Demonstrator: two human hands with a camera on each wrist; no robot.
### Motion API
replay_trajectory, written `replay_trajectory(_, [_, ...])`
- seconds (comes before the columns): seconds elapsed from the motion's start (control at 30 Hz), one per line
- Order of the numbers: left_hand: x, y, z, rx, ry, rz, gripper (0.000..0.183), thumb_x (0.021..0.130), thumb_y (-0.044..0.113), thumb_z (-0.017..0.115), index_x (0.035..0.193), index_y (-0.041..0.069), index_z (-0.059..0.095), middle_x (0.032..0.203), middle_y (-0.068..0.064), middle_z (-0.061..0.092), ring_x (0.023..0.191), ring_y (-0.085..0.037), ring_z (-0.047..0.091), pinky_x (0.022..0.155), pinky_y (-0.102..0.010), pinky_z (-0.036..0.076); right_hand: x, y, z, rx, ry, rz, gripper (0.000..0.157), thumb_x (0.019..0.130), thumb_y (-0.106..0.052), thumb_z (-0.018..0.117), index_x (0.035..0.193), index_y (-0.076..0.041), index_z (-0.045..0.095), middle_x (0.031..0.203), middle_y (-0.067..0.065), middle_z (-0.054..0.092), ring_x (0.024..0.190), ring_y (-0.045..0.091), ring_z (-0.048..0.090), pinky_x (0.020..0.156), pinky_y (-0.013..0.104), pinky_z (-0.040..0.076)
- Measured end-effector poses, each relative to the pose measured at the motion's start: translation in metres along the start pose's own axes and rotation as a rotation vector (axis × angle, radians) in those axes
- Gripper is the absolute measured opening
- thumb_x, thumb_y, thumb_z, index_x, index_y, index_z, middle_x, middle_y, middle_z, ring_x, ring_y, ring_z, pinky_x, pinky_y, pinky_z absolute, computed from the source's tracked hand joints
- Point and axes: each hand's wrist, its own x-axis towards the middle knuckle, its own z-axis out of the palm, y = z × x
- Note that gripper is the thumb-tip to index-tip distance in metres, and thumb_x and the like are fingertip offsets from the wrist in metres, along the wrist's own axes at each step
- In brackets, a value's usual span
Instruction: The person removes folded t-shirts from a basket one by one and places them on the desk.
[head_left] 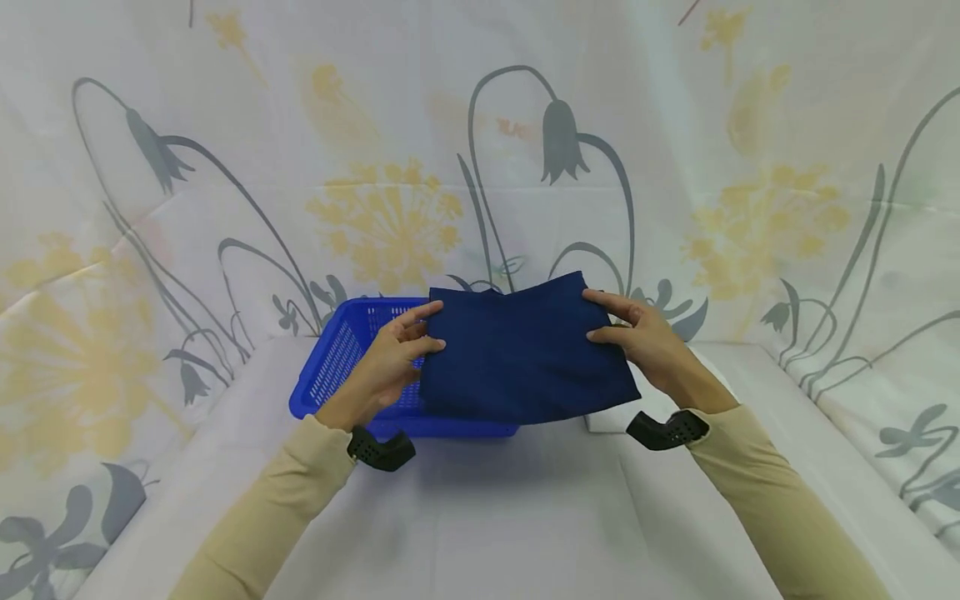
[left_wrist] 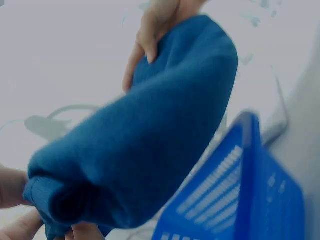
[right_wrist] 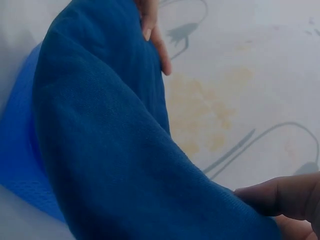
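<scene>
A folded piece of navy blue cloth [head_left: 525, 354] is held up in the air between both hands, its lower edge sagging a little. My left hand [head_left: 386, 358] pinches its left side between thumb and fingers. At the opposite side, my right hand [head_left: 652, 342] pinches the cloth with the thumb in front. Seen from the left wrist, the cloth [left_wrist: 150, 135] shows thick, rounded folds and a rolled opening near the left fingers. The right wrist view shows the cloth [right_wrist: 110, 130] bulging toward the camera. Its exact kind cannot be made out.
A blue plastic basket [head_left: 318, 375] with perforated walls stands on the white table [head_left: 487, 517] behind the left hand, partly covered by the cloth. A white flat object [head_left: 609, 418] lies behind the cloth's right side. Flower-patterned fabric [head_left: 420, 108] forms the backdrop.
</scene>
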Motion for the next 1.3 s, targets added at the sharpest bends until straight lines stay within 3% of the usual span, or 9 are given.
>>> replay_trajectory(0.17, [-0.007,-0.008,0.016,-0.018,-0.004,0.0,0.059,0.095,-0.007,0.052,0.149,0.013,0.04,0.142,-0.014,0.041,0.114,-0.029,0.052,0.081,-0.038,0.051,-0.019,0.004,-0.01,-0.014,0.012,-0.021,0.065,0.093,-0.004,0.061,0.152,-0.008,0.032,0.157,0.012,0.022,0.132,0.027,0.038,0.091,0.025,0.046])
replay_trajectory(0.33, [-0.014,-0.018,0.029,-0.031,-0.026,0.003,0.058,0.094,-0.007,0.052,0.148,0.012,0.04,0.142,-0.014,0.04,0.111,-0.028,0.053,0.079,-0.039,0.051,-0.039,0.011,-0.021,-0.017,0.024,-0.026,0.066,0.094,-0.007,0.063,0.152,-0.01,0.033,0.158,0.013,0.02,0.131,0.025,0.04,0.091,0.025,0.046])
replay_trajectory(0.63, [-0.023,-0.036,0.056,-0.034,-0.053,0.011,0.059,0.091,-0.008,0.056,0.146,0.012,0.043,0.137,-0.016,0.043,0.105,-0.031,0.058,0.079,-0.043,0.053,-0.07,0.029,-0.042,-0.059,0.045,-0.033,0.063,0.094,-0.01,0.064,0.15,-0.012,0.037,0.157,0.019,0.019,0.115,0.001,0.051,0.088,0.024,0.048])
replay_trajectory(1.03, [-0.032,-0.057,0.096,-0.108,-0.106,-0.034,0.059,0.091,-0.008,0.058,0.145,0.011,0.044,0.139,-0.017,0.04,0.108,-0.031,0.057,0.083,-0.043,0.052,-0.108,0.048,-0.07,-0.133,0.119,-0.007,0.059,0.095,-0.008,0.062,0.149,-0.02,0.042,0.157,0.012,0.024,0.112,-0.006,0.049,0.085,0.019,0.047])
replay_trajectory(1.3, [-0.036,-0.071,0.116,-0.15,-0.125,-0.071,0.058,0.088,-0.008,0.062,0.141,0.011,0.049,0.136,-0.015,0.042,0.101,-0.028,0.06,0.078,-0.041,0.053,-0.133,0.061,-0.085,-0.203,0.138,0.005,0.059,0.096,-0.008,0.061,0.15,-0.017,0.04,0.147,-0.009,0.036,0.112,-0.01,0.047,0.083,0.018,0.047])
